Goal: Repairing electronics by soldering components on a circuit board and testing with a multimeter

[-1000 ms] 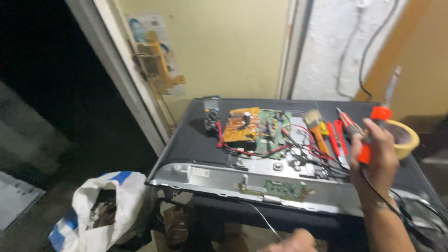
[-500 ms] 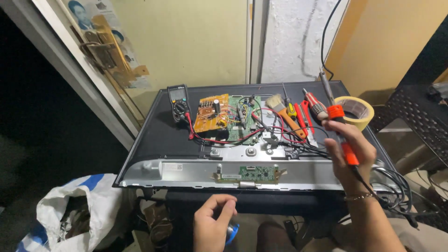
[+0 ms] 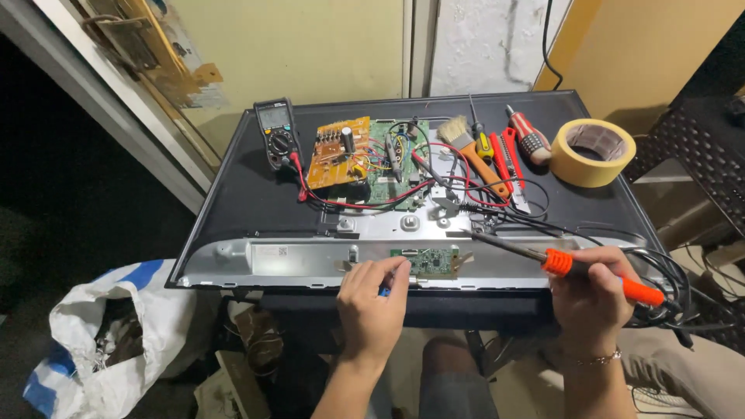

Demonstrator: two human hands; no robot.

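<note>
the right hand (image 3: 594, 299) grips the orange handle of a soldering iron (image 3: 570, 268), fingers clenched around it, the dark metal tip pointing left toward the small green circuit strip (image 3: 429, 262) at the near edge of the flat black television panel (image 3: 233, 202). half a second ago this hand held the iron raised farther back, near the roll of tan masking tape (image 3: 594, 153); now it sits low at the near right edge. the left hand (image 3: 372, 299), which hung below the panel edge before, now rests with curled fingers pinching something small and blue at the left end of the green strip; what it is cannot be told. farther back lie a black multimeter (image 3: 275, 132), an orange circuit board (image 3: 337, 151), a green circuit board (image 3: 396, 159), a paintbrush (image 3: 473, 147) and red-handled tools (image 3: 516, 147). a white and blue plastic bag (image 3: 101, 334) sits on the floor at the near left.
</note>
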